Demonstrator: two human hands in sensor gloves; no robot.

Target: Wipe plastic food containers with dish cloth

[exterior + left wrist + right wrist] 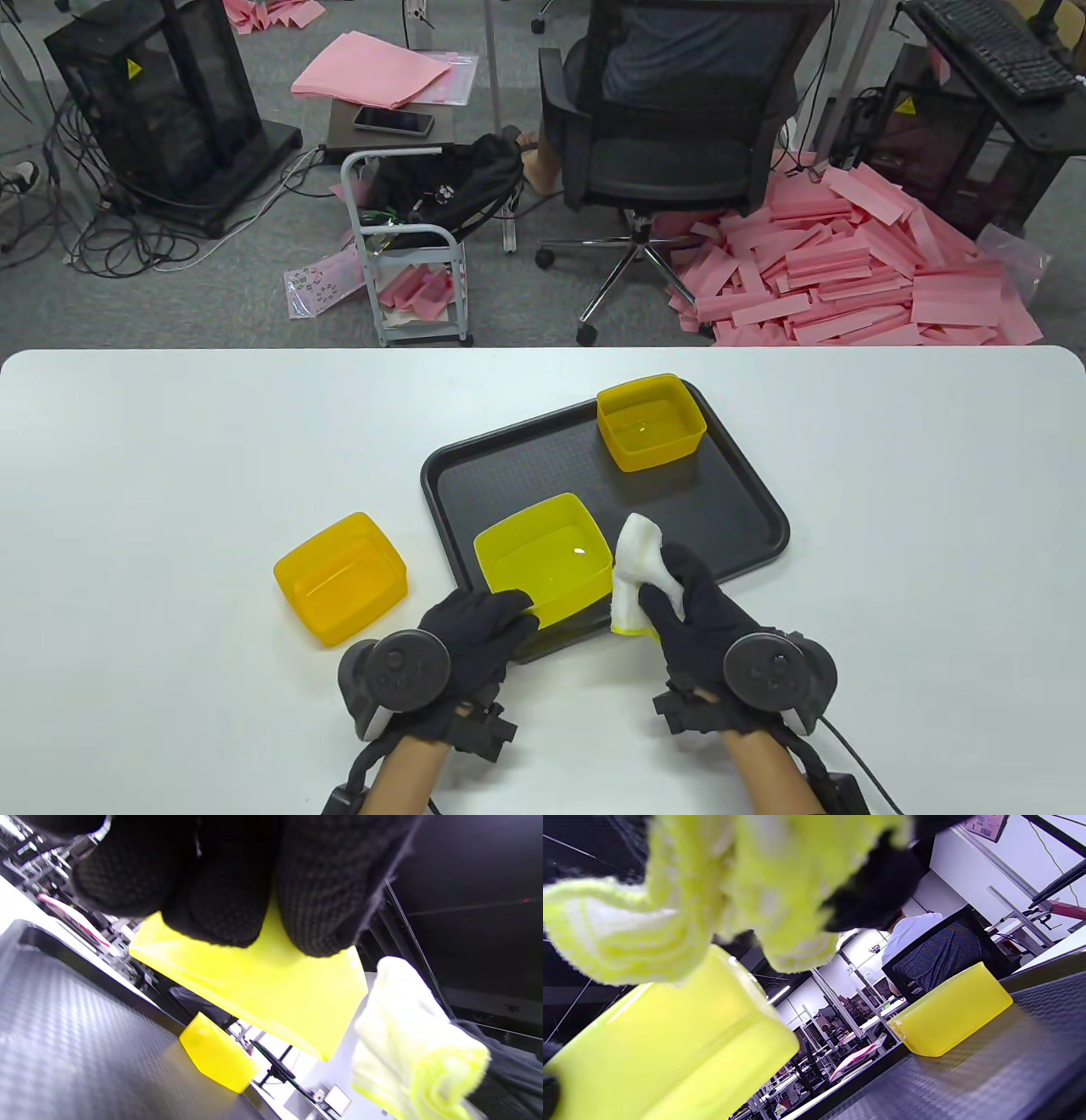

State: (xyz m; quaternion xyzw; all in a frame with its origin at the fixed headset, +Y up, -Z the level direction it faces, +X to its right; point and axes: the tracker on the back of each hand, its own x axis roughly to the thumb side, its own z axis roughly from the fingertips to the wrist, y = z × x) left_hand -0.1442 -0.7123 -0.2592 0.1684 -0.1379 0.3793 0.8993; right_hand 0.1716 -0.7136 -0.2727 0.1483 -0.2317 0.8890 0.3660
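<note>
Your left hand [475, 632] grips the near wall of the bright yellow container [543, 556], which sits at about 7 o'clock on the black tray [730, 509]. In the left wrist view your gloved fingers [322, 899] wrap over its rim and the box looks tipped up off the tray surface. Your right hand [696, 611] is closed around the bunched dish cloth [638, 569], which stands just beside the container's right wall, at its 3 o'clock. Whether cloth and plastic actually touch is hard to tell; in the right wrist view the cloth [712, 891] hangs right over the container's wall.

A second yellow container [652, 422] stands at the tray's 1 o'clock corner, well apart from your hands. A third, orange container [341, 577] rests on the white table [170, 475], off the tray at its 9 o'clock side, near your left hand but not touching it.

Judging from this layout, you are working on one box of three, probably at its outer side wall. Nothing in the views shows which containers are already clean: no visible dirt, water or streaks mark any of them. The orange one lying off the tray could be a finished piece set aside, but that is only a guess. At best one is done, and the far box appears untouched.
</note>
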